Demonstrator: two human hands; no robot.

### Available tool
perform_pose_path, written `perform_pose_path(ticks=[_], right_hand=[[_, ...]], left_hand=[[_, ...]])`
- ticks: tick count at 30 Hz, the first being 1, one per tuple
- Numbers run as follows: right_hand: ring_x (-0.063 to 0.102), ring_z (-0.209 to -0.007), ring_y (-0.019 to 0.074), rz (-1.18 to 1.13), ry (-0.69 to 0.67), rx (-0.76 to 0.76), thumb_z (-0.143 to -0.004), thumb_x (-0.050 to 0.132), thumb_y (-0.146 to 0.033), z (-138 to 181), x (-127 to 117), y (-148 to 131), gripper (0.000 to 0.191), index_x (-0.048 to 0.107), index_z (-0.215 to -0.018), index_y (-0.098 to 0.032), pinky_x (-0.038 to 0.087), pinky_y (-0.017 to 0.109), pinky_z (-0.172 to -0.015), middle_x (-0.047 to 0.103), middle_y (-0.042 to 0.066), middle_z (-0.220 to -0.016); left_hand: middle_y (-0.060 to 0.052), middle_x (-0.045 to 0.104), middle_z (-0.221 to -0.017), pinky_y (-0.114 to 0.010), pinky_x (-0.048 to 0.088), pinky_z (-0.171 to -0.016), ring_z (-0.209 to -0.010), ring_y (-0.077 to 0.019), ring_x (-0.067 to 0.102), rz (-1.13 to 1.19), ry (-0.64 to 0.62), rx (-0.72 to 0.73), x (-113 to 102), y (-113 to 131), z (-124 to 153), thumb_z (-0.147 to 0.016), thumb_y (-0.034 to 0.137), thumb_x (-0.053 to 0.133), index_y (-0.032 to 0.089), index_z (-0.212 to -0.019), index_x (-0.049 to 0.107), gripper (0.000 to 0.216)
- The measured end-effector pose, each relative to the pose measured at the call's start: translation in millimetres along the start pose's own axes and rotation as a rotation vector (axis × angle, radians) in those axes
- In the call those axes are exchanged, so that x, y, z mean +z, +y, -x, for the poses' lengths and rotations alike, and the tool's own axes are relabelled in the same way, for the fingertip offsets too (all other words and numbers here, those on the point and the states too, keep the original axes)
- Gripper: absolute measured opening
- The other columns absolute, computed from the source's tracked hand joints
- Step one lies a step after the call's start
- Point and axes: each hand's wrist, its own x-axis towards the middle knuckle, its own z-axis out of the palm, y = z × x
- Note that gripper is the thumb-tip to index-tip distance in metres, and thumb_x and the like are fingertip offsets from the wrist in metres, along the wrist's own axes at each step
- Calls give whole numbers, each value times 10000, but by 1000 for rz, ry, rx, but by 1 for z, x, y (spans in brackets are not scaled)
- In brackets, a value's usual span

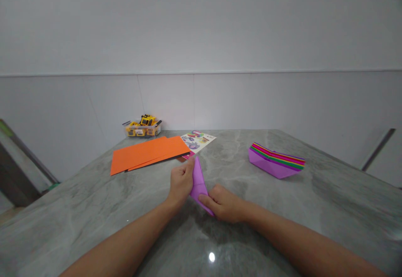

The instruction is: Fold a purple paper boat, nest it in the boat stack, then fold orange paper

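Note:
A folded piece of purple paper [198,181] is held tilted above the table, between both hands. My left hand [182,181] grips its left side near the upper end, thumb pointing up along the paper. Lower down, my right hand [222,204] pinches the bottom right edge, its thumb lying across the paper's face. The fingers behind the paper are hidden. To the right rests a stack of folded coloured papers [276,160], with purple in front and green, yellow and pink edges showing.
Orange sheets [147,153] lie at the left of the grey marbled table [100,210]. Partly under them is a white sheet with coloured pictures [201,141]. A clear plastic box [143,130] of yellow toy vehicles stands at the back left, before the white wall [226,101].

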Motion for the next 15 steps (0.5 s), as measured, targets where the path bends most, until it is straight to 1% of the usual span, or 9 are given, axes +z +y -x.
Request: perform_pose_path(ticks=[4, 7, 11, 15], right_hand=[[355, -419, 78, -54, -24, -28, -930, 354, -409, 2, -2, -1, 478, 466, -531, -169, 265, 221, -450, 385, -37, -448], [405, -418, 86, -96, -38, -2, -915, 387, -382, 2, -3, -2, 453, 492, -530, -168, 301, 214, -456, 440, -29, -440], [457, -425, 101, -137, -45, 48, -922, 370, -350, 1, -3, -2, 462, 499, -515, -175, 351, 214, -482, 462, -22, -414], [444, -407, 100, -115, -39, 78, -923, 370, -336, 0, -3, -3, 468, 484, -497, -179, 348, 215, -474, 463, -22, -398]], left_hand=[[48, 264, -472, -233, 164, -419, -466, -81, 232, -1, 19, 18, -1, 5, 0, -745, 682, 490, 205, -465, 291, 588], [49, 257, -468, -241, 153, -421, -461, -83, 221, -9, 50, 27, -1, 6, 0, -760, 665, 484, 207, -458, 292, 581], [50, 248, -475, -247, 148, -428, -460, -86, 210, -36, 77, 72, -1, 5, 0, -794, 628, 472, 207, -459, 286, 569], [45, 267, -489, -243, 160, -440, -477, -94, 239, -54, 78, 114, -3, 4, 0, -815, 585, 471, 204, -474, 293, 542]])
